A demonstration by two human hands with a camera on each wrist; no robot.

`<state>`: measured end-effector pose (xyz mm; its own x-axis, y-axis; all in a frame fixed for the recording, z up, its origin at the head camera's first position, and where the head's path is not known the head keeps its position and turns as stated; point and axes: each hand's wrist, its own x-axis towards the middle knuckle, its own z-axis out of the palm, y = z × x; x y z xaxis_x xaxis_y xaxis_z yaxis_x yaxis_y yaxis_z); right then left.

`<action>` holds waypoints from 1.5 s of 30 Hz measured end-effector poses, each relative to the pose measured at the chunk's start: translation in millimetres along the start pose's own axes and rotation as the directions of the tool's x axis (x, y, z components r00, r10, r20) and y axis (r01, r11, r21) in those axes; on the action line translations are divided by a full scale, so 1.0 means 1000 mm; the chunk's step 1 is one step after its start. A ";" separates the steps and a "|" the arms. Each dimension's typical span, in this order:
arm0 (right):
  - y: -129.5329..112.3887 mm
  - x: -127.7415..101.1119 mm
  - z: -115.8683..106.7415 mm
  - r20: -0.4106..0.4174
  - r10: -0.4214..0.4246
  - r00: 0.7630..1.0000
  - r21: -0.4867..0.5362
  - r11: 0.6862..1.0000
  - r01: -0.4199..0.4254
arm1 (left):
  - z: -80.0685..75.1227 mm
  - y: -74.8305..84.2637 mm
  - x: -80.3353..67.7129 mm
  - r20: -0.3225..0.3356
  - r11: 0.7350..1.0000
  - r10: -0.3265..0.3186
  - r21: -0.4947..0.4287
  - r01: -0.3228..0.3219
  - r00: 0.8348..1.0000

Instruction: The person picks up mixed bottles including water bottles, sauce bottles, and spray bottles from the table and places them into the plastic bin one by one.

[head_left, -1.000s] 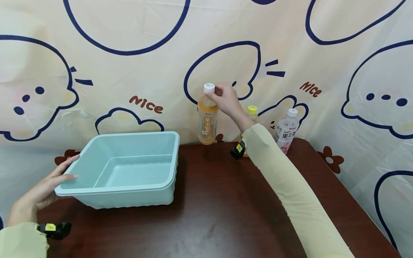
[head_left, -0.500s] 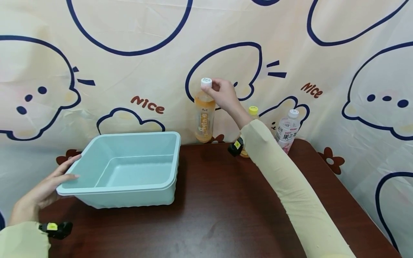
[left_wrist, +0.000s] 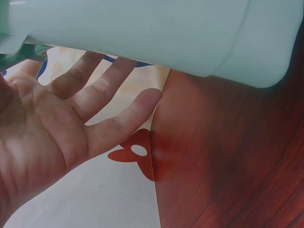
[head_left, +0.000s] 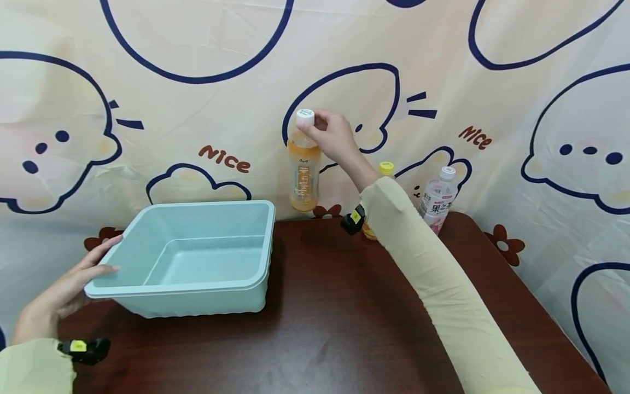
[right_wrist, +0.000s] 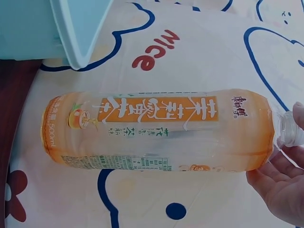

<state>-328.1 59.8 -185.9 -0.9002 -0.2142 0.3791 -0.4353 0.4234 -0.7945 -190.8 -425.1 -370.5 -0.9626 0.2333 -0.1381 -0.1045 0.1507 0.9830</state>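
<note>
In the head view my right hand [head_left: 332, 134] pinches the white-capped neck of an orange-labelled drink bottle [head_left: 303, 175]. The bottle hangs upright above the table's back edge, right of a pale blue plastic basin [head_left: 189, 291]. Its label [right_wrist: 156, 109] faces the right wrist camera, with the fingers at the neck end. My left hand [head_left: 66, 287] holds the basin's left rim, thumb over the edge. The left wrist view shows the fingers of that hand [left_wrist: 52, 128] spread under the basin's outer side [left_wrist: 156, 42]; the thumb's contact is hidden there.
A yellow-capped bottle [head_left: 386, 168] stands partly hidden behind my right forearm. To its right is a white-capped bottle with a pink-and-white label [head_left: 438, 200]. The dark wooden table [head_left: 315, 334] ends at a printed cloth backdrop [head_left: 221, 120].
My right hand has raised the drink bottle a little and carried it left, toward the basin. My left hand and the basin have stayed in place.
</note>
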 end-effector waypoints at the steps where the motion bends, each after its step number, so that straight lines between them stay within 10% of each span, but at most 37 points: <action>1: -0.001 0.000 0.000 0.000 -0.009 1.000 0.005 1.000 0.009 | 0.000 0.000 0.000 -0.004 1.000 -0.002 0.003 0.002 1.000; 45: -0.054 0.001 0.045 0.048 -0.125 0.991 0.148 0.982 0.117 | 0.000 0.000 0.000 0.001 0.999 -0.005 -0.032 0.005 1.000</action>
<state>-304.6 -2.8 -163.8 -0.8372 -0.3074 0.4524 -0.5313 0.2609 -0.8060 -190.6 -425.1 -370.1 -0.9619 0.2332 -0.1427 -0.1170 0.1207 0.9858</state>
